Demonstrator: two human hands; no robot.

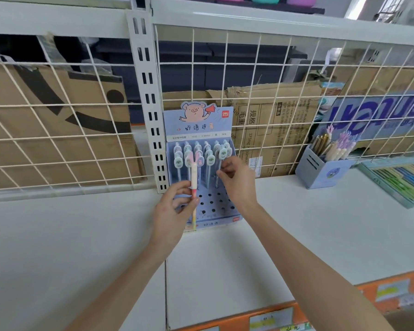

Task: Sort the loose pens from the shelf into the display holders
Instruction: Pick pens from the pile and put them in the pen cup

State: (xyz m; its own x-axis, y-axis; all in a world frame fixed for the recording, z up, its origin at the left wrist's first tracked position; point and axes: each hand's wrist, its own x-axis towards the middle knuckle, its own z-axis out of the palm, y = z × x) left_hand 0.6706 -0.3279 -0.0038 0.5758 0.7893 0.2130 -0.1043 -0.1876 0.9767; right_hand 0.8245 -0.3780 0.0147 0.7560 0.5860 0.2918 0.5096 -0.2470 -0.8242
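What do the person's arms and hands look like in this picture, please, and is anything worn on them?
Both arms are bare from the bottom edge of the picture up to the hands; no sleeve, glove, watch or bracelet shows. The left hand and the right hand carry no visible rings. The fingernails look short and unpainted, though the picture is too soft to be sure.

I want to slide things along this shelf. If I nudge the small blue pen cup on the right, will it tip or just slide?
The blue pen cup probably tips fairly easily: the pens stand well above its rim, so it looks top-heavy. It seems to be thin card or plastic, so likely light. The smooth white shelf should let it slide if pushed low.
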